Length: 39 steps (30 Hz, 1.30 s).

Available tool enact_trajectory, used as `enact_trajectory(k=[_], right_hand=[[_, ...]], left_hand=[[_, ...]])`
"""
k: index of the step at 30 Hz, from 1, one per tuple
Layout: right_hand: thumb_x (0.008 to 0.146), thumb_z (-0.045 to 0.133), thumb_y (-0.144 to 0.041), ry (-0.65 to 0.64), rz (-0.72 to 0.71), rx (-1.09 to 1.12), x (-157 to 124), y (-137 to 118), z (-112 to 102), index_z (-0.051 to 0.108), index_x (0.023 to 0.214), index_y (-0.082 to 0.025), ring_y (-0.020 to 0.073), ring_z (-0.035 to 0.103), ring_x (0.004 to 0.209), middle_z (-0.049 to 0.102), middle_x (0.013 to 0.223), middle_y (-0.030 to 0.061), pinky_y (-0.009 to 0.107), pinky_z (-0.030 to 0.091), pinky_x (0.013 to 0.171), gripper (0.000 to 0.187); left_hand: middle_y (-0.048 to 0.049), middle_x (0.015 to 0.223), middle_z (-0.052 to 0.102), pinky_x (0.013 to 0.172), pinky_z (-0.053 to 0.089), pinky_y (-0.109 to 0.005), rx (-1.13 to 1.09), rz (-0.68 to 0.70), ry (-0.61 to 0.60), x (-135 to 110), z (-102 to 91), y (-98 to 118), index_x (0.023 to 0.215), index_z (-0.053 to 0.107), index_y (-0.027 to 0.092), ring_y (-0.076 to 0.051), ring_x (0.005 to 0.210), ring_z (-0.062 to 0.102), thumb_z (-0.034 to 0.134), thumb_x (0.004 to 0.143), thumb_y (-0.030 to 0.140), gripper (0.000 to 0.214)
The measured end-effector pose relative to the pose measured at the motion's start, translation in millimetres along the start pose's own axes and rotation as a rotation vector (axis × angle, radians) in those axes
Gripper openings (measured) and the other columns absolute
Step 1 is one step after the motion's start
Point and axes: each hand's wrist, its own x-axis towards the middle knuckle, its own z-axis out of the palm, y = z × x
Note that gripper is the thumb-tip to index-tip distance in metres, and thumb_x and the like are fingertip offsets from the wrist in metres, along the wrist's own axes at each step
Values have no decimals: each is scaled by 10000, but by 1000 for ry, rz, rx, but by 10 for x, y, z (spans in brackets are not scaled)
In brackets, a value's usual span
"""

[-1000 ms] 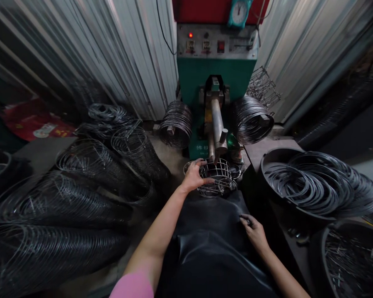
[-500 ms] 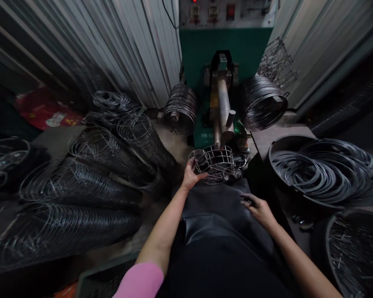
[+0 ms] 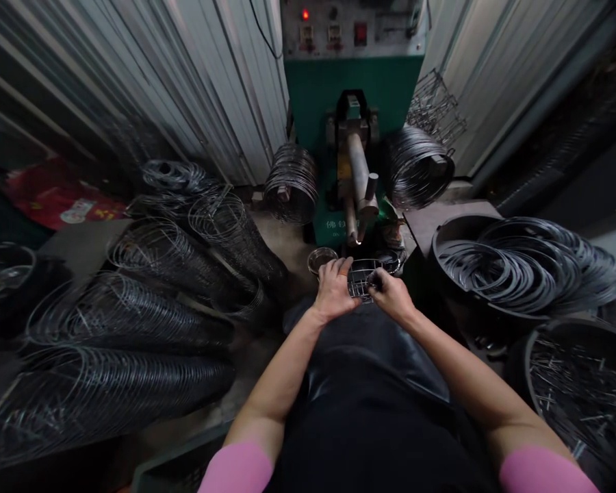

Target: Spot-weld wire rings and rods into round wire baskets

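A small round wire basket sits in front of me, just below the tip of the welding machine's arm. My left hand is closed around its left side, thumb toward me and fingers over the rim. At the basket's right side, my right hand is pinched shut with its fingertips against the wires. Whatever lies between those fingertips is too small and dark to make out. Part of the basket is hidden behind both hands.
Stacks of wire rings lie on the left. Wire coils flank the green machine. On the right stand a tub of wire rings and another tub of short wire pieces. A round dish is beside the basket.
My right hand has come up from my lap to the basket. The basket has moved toward me, off the machine's tip, and my left hand has shifted further over it.
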Motion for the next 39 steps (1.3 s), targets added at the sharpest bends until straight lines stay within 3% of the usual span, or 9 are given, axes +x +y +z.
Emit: enact_trajectory(k=[4,10,22,31,35,39], right_hand=[[765,462,-191,-109,-176,112,-83,78,20,631,876,-216,183,604,821,656,857,46,290,447,751,204],[769,541,-230,-252,-277,58,-2,157,-75,622,1075,-234,202,591,918,629,1010,69,329,461,807,316],[732,511,-73,-246,-322,-20,238,230,-57,661,1001,-238,184,611,871,654,962,55,306,481,770,350],[742,482,-44,-230,-383,-102,545,213,-123,663,991,-218,182,618,857,652,951,66,295,482,759,354],[751,498,-60,-180,-416,-90,607,239,-111,664,970,-204,182,625,868,659,948,67,293,486,770,310],[724,490,-20,-125,-443,-109,585,297,-61,650,1007,-220,178,625,890,660,984,55,284,494,773,381]], left_hand=[[-137,1244,457,987,294,-457,-18,-23,-2,10,-8,-25,1258,381,160,-318,1158,393,757,461,309,894],[-109,1238,461,982,301,-449,-72,-66,-32,65,-19,-79,1260,386,200,-311,1157,400,762,470,314,882],[-123,1232,475,1007,318,-458,-150,-58,-55,325,-30,-210,1240,414,177,-303,1164,420,760,467,277,853],[-108,1175,523,979,375,-433,-143,-18,-12,590,21,-348,1063,554,175,-296,1145,453,769,460,266,647],[-111,1195,519,974,389,-417,-121,-41,-39,656,2,-364,1063,565,170,-286,1140,466,775,468,292,642],[-100,1219,511,987,381,-392,-74,-51,-35,660,-19,-335,1074,569,178,-266,1155,456,764,488,293,628]])
